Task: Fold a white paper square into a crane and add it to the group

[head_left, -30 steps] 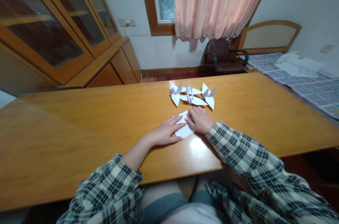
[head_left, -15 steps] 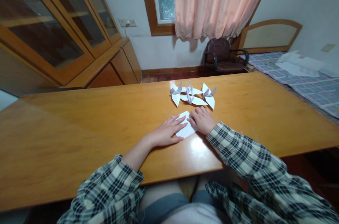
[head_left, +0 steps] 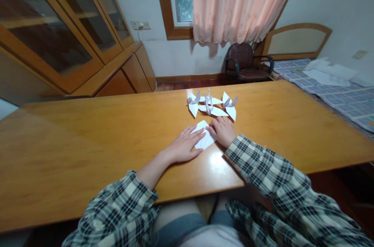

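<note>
A small piece of white folded paper [head_left: 206,142] lies on the wooden table [head_left: 102,149], with crease lines across it. My left hand [head_left: 184,146] rests flat over its left part, fingers stretched out and apart. At the paper's right edge, my right hand [head_left: 223,131] is closed, its fingers curled and the thumb side against the sheet. The fingertips there are partly hidden. Just beyond the paper stand several white origami cranes, among them a left crane [head_left: 193,104], a front crane [head_left: 214,111] and a right crane [head_left: 230,106].
Past the table are a brown armchair [head_left: 241,60] and a pink curtain [head_left: 233,5] beside a window. A glass-door cabinet [head_left: 87,64] stands on the left. To the right is a bed [head_left: 318,87] with a checked cover and white sheets on it.
The paper has shifted slightly away from me and turned a little. My right hand has moved slightly left and away along with it; my left hand still lies flat on the paper.
</note>
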Tool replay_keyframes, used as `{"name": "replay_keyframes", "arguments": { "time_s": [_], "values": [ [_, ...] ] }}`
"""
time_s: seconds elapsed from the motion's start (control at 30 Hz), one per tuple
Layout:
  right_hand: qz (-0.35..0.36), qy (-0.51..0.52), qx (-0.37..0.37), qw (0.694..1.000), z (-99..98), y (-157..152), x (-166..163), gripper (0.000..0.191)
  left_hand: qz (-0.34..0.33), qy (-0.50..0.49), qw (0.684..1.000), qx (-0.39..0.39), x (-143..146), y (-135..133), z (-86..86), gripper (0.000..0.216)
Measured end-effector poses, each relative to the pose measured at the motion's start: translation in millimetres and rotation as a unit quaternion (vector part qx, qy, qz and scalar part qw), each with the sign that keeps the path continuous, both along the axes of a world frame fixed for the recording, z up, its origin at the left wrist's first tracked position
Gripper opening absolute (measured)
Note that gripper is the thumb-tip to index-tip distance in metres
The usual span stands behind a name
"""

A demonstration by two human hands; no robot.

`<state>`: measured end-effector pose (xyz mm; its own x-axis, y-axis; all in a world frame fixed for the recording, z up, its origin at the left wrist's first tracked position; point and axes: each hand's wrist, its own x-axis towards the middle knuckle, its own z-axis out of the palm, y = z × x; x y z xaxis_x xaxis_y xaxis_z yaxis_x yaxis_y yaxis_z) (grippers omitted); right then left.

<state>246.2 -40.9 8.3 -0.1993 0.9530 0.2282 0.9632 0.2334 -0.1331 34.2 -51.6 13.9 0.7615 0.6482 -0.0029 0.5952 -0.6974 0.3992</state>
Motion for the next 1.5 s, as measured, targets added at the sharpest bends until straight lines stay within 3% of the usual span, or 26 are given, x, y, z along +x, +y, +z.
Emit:
{"name": "replay_keyframes", "arguments": {
  "time_s": [0.27, 0.5, 0.83, 1.5],
  "values": [
    [-0.03, 0.004, 0.035, 0.999, -4.0, 5.3, -2.5, 0.03, 0.02, 0.0, 0.999, 0.025, 6.1, -1.4, 2.3, 0.059],
    [-0.019, 0.048, 0.0, 0.999, -4.7, 11.7, 4.6, 0.032, 0.015, 0.002, 1.0, 0.028, 6.8, 0.3, 0.8, 0.06],
    [-0.053, 0.002, -0.021, 0.998, -2.2, 7.6, -2.5, 0.031, 0.023, 0.024, 0.999, -0.019, 7.0, -0.2, 3.6, 0.063],
    [-0.016, 0.001, 0.035, 0.999, -1.9, 2.2, 2.1, 0.028, 0.027, 0.01, 0.999, -0.029, 6.6, 2.5, 1.7, 0.069]
  ]
}}
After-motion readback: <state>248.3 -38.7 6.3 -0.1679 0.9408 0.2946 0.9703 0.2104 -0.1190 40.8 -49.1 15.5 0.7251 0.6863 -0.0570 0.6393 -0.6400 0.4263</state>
